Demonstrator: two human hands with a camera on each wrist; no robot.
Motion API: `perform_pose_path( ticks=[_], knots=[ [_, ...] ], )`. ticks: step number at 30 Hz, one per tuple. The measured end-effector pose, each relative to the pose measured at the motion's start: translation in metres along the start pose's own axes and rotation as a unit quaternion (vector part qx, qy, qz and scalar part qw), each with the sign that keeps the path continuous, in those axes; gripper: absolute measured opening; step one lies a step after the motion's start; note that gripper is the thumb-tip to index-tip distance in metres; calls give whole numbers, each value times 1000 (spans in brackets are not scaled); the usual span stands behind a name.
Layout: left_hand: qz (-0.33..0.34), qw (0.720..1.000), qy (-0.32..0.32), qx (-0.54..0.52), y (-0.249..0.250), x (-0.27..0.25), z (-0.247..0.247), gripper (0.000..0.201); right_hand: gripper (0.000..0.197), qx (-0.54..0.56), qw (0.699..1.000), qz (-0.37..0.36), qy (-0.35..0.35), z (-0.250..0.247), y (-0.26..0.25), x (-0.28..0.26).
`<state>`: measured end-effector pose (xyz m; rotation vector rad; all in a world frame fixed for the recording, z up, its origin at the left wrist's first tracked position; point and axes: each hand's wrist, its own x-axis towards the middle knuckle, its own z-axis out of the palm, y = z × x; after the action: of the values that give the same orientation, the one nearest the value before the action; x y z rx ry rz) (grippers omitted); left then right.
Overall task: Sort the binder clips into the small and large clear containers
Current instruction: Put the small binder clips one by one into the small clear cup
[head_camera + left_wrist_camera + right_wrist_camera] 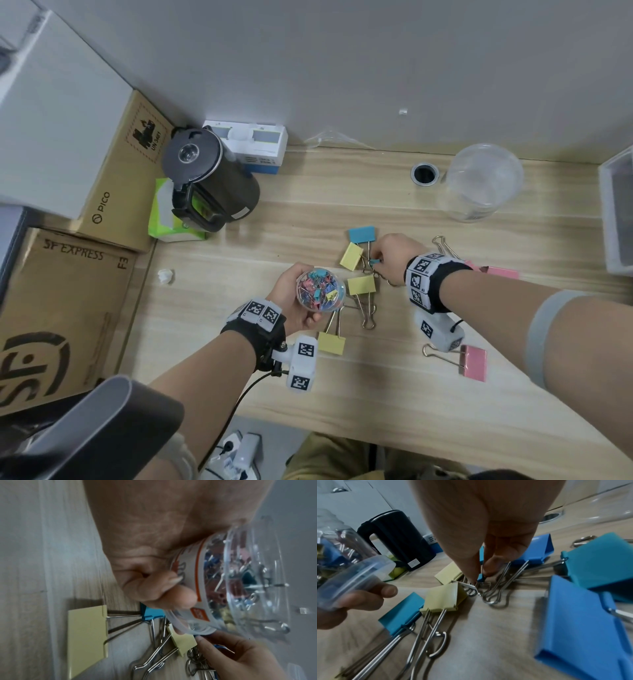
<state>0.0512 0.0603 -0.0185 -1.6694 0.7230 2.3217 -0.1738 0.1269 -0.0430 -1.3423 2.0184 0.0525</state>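
A pale wooden bench (394,377) runs along a grey wall, with a black kettle (209,178) and brown boxes at about ten o'clock. The left hand (294,301) curls round the small clear container (320,289) and holds it up off the bench; it is full of tiny colored clips. Just beside it, at two o'clock, the right hand (394,257) pinches a small blue clip (480,577) with its fingertips (471,579), down among the wire handles of the big clips.

The big yellow clips (361,285), a big blue clip (362,234) and pink clips (474,363) lie spread on the bench. The large clear container (483,181) stands well apart at one o'clock and looks empty.

I think the small clip is light, hard and a bit slippery, so a pinch on its colored body is best. It may catch on the wire loops around it.

The right hand hides most of the small clip from above. I cannot tell if it is off the bench yet. More blue clips show only in the right wrist view.
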Motion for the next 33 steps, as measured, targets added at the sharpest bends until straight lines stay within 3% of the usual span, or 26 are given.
perform_pose_path(
  ticks=[4, 8, 15, 19, 33],
  knots=[
    [-2, 1000, -4, 7, 0, -4, -2, 48, 8, -19, 1000, 22, 11, 6, 0, 0],
    [-1, 1000, -8, 15, 0, -4, -3, 48, 12, -22, 999, 35, 23, 6, 4, -4],
    [-4, 1000, -16, 25, 0, -2, -2, 49, 19, -4, 1000, 5, 28, 14, 2, -15],
    [-2, 999, -19, 33, 0, -2, 0, 49, 22, 16, 1000, -17, -13, 16, 6, -17],
    [-7, 999, -17, 32, -2, 1, 8, 48, 28, -115, 993, -23, -8, 20, 14, -15]
  ],
)
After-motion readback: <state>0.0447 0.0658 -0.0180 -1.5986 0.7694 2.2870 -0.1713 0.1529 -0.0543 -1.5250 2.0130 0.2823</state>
